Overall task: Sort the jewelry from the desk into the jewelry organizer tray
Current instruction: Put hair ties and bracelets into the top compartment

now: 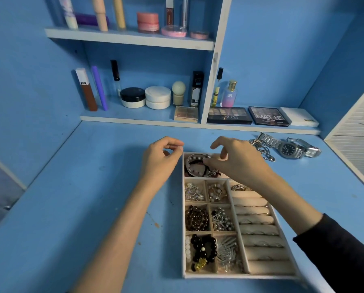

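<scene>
A beige jewelry organizer tray (183, 229) lies on the blue desk, its small compartments filled with beads, chains and earrings, and ring rolls on its right side. My right hand (236, 163) reaches over the tray's far compartment, fingers spread and touching a pearl bracelet (194, 160) that lies there. My left hand (162, 159) hovers just left of the tray's far corner, thumb and forefinger pinched together; nothing shows between them. On the desk to the right lie a silver chain (263, 152), a dark-dial silver watch (287, 148) and a second watch (309, 150).
Shelves at the back hold cosmetics: jars (145, 98), tubes, a perfume bottle (229, 94) and eyeshadow palettes (267, 116). A white slatted panel (356, 140) stands at the right edge. Bare blue desk stretches left of the tray.
</scene>
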`<state>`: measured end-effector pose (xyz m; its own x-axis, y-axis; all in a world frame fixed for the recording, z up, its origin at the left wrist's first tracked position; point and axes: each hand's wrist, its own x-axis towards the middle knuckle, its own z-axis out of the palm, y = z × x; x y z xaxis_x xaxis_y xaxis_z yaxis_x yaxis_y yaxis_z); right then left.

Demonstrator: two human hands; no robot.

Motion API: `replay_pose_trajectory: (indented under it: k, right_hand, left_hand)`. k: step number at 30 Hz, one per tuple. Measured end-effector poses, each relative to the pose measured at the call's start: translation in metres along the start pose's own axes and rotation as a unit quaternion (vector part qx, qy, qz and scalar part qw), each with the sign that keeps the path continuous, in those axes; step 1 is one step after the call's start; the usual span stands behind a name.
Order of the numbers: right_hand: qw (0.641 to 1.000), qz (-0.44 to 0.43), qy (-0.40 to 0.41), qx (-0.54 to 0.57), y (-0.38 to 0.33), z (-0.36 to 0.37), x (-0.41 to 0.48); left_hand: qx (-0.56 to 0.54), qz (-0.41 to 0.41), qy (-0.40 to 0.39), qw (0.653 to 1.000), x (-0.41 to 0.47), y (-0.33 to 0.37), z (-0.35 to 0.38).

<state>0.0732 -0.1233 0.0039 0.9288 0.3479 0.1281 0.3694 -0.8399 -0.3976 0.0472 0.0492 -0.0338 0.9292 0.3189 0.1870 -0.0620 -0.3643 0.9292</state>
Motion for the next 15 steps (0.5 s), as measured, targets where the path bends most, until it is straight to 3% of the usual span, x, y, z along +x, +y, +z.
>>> replay_pose_trajectory:
  k: [5,15]
  right_hand:
    - [0.996,-0.088,-0.032,0.007,-0.008,0.005,-0.005]
    - [0.994,-0.102,-0.042,-0.018,-0.01,0.012,0.0]
  left_hand:
    - [0.005,0.002,0.002,1.0,0.0,0.0,0.0]
    - [0.013,-0.006,0.006,1.0,0.0,0.001,0.0]
